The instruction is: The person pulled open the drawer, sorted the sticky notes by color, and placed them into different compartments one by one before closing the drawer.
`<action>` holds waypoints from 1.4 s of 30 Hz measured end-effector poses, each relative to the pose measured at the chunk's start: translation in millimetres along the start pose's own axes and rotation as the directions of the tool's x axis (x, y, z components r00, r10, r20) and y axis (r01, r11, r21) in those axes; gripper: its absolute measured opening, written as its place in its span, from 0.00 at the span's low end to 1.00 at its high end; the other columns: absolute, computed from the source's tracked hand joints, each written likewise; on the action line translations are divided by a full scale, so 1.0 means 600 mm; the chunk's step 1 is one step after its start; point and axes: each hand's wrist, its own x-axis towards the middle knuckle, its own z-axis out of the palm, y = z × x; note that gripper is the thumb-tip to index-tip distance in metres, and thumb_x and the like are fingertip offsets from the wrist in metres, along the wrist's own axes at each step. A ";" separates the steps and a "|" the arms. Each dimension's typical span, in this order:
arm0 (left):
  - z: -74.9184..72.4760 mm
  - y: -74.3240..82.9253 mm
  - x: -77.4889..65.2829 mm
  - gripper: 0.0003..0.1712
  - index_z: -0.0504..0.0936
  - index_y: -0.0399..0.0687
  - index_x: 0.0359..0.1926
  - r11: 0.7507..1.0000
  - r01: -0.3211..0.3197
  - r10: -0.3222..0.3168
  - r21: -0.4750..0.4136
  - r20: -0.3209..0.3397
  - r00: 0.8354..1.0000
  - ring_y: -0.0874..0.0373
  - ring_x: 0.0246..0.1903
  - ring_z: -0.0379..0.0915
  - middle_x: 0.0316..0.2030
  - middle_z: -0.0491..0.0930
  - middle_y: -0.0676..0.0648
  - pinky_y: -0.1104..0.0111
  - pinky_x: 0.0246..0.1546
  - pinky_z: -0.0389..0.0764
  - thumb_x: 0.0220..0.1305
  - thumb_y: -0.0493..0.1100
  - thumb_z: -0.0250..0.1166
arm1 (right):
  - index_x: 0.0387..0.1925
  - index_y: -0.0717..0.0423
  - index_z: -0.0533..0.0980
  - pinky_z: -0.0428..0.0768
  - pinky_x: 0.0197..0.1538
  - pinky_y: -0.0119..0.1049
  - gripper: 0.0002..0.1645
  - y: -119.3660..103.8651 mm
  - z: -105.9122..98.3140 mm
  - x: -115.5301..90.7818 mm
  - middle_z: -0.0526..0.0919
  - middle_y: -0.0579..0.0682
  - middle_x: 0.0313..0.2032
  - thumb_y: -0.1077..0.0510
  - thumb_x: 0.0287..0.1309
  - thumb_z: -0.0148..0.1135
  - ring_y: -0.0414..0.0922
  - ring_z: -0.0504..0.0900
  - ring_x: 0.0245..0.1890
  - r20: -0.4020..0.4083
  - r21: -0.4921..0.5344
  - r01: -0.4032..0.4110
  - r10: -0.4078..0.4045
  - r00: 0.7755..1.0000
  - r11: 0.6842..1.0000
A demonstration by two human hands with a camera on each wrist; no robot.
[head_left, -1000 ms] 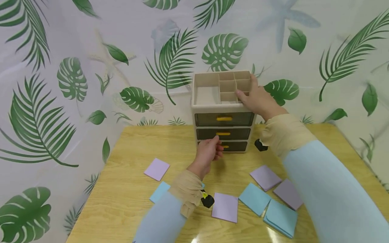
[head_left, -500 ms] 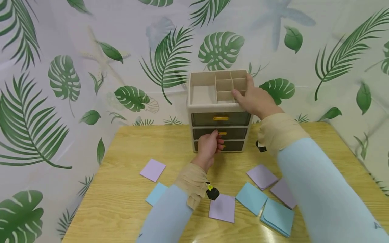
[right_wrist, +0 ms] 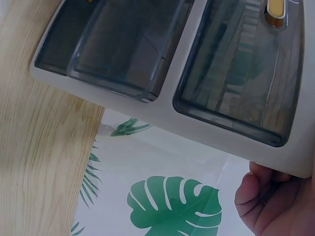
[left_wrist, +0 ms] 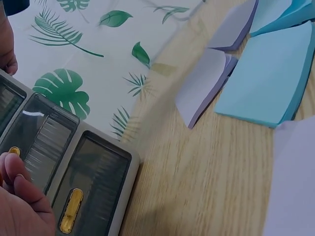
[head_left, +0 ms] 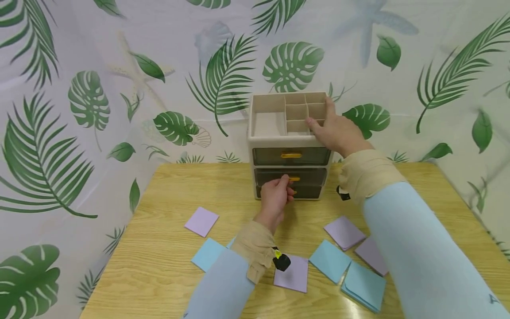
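A beige drawer unit [head_left: 288, 141] with a compartment tray on top stands at the back of the table. Its smoky middle drawer [head_left: 268, 176] sticks out a little, as the right wrist view also shows. My left hand [head_left: 274, 198] pinches this drawer's yellow handle [head_left: 295, 179]; in the left wrist view, finger and thumb are at the handle [left_wrist: 15, 150]. My right hand [head_left: 343, 134] grips the unit's top right edge, thumb inside the tray and fingers along the outer side. Top drawer [head_left: 271, 156] and bottom drawer [left_wrist: 96, 172] look closed.
On the wooden table [head_left: 159, 243] lie several sticky note pads: a lilac pad [head_left: 201, 221] and blue pad [head_left: 209, 254] at left, another lilac pad [head_left: 292, 280] in front, more lilac and blue pads [head_left: 330, 260] at right. A leaf-patterned backdrop [head_left: 167, 79] hangs behind.
My left hand has reached up to the middle drawer's handle, then come slightly toward me, drawing the drawer out a little. My right hand has stayed on the unit's top edge.
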 end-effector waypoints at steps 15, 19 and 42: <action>-0.020 -0.024 -0.060 0.21 0.82 0.35 0.34 0.999 -0.043 0.042 0.014 0.056 0.998 0.59 0.15 0.67 0.16 0.71 0.50 0.73 0.20 0.73 0.69 0.51 0.56 | 0.68 0.44 0.17 0.74 0.45 0.60 0.53 0.004 0.000 -0.002 0.70 0.73 0.55 0.23 0.60 0.28 0.65 0.75 0.44 -0.003 0.016 0.012 -0.012 1.000 1.000; -0.026 -0.030 -0.081 0.20 0.82 0.39 0.32 0.999 -0.037 0.036 0.013 0.080 0.996 0.60 0.16 0.67 0.15 0.71 0.50 0.72 0.21 0.73 0.68 0.52 0.57 | 0.68 0.44 0.17 0.74 0.43 0.60 0.53 0.006 0.001 0.000 0.71 0.73 0.54 0.23 0.60 0.28 0.65 0.76 0.42 -0.002 0.018 0.013 -0.013 1.000 1.000; -0.046 -0.061 -0.144 0.22 0.80 0.34 0.35 1.000 -0.021 0.023 -0.016 0.104 0.994 0.61 0.15 0.66 0.15 0.70 0.50 0.72 0.18 0.72 0.67 0.52 0.58 | 0.67 0.46 0.17 0.76 0.40 0.56 0.53 0.008 -0.001 -0.001 0.72 0.71 0.54 0.24 0.61 0.28 0.62 0.77 0.40 0.012 0.020 0.011 -0.011 1.000 1.000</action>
